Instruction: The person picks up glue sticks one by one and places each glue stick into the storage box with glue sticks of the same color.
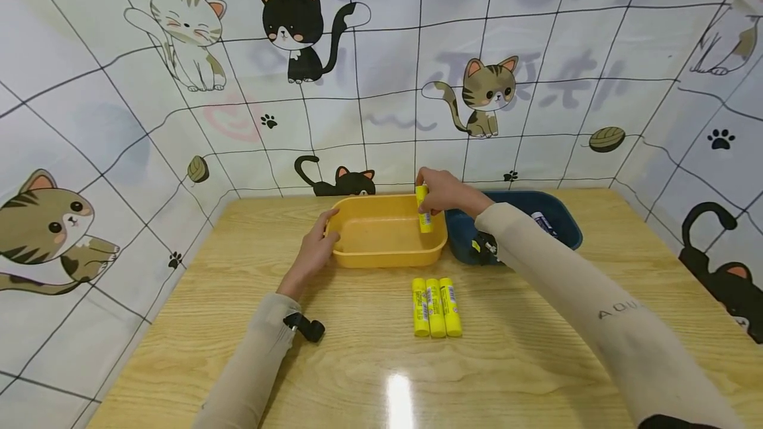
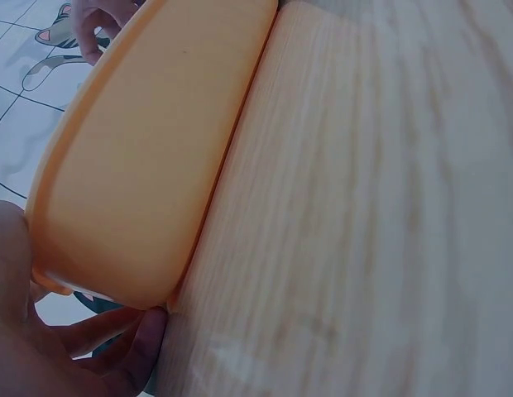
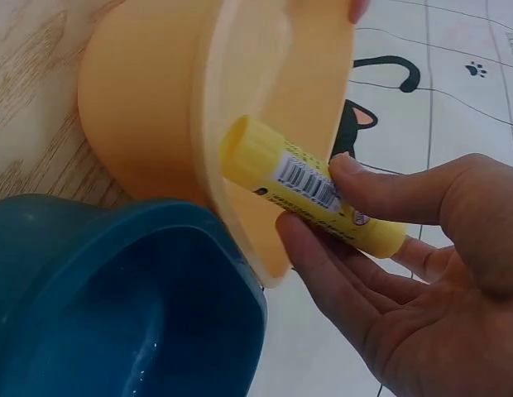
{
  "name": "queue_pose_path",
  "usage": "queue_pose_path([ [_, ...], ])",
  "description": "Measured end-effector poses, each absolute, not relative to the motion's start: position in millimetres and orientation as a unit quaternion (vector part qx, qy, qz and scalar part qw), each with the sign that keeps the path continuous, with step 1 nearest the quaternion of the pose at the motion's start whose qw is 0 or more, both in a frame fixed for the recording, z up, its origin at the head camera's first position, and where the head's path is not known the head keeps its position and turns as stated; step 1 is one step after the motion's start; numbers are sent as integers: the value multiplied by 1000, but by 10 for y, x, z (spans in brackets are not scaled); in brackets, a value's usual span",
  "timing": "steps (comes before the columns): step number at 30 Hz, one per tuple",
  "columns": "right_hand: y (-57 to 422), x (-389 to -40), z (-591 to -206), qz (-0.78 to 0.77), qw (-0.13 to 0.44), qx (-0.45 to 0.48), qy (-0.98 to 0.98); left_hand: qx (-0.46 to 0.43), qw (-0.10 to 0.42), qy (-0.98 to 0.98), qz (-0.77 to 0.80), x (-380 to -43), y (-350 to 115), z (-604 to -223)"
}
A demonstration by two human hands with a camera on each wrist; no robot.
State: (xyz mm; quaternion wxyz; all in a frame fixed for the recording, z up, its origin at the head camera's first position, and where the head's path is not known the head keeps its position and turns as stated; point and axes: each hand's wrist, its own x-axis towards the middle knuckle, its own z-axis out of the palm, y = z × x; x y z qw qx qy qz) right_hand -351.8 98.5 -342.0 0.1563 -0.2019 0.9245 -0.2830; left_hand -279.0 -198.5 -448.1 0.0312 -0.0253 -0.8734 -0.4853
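My right hand [image 1: 444, 192] pinches a yellow glue stick [image 3: 298, 186] between thumb and fingers, over the right end of a yellow plastic bin [image 1: 387, 260]. In the right wrist view its barcode label shows, and one end of the stick overlaps the bin's rim. At the bin's left end, my left hand [image 1: 316, 243] grips the wall, with the thumb at the rim and fingers lower down in the left wrist view. Three more yellow glue sticks [image 1: 436, 308] lie side by side on the table in front of the bin.
A dark blue bin [image 1: 569, 217] stands against the yellow bin's right side, partly hidden by my right forearm. Inside it lies a white and dark tube [image 1: 544, 224]. Behind the wooden table [image 1: 357, 363] hangs a cat-print cloth [image 1: 393, 85].
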Motion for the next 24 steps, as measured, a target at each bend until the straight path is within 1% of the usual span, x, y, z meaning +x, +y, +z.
queue_pose_path([
  [9, 859, -3561, -3528, -209, 174, -181, 945, -26, 32, -875, -482, -2788, -2003, -4475],
  [14, 790, -3531, -3577, -180, 171, -187, 950, -27, 35, -878, -477, -2799, -2006, -4479],
  [24, 712, -3501, -3654, -168, 175, -172, 955, -30, 34, -880, -472, -2799, -1995, -4471],
])
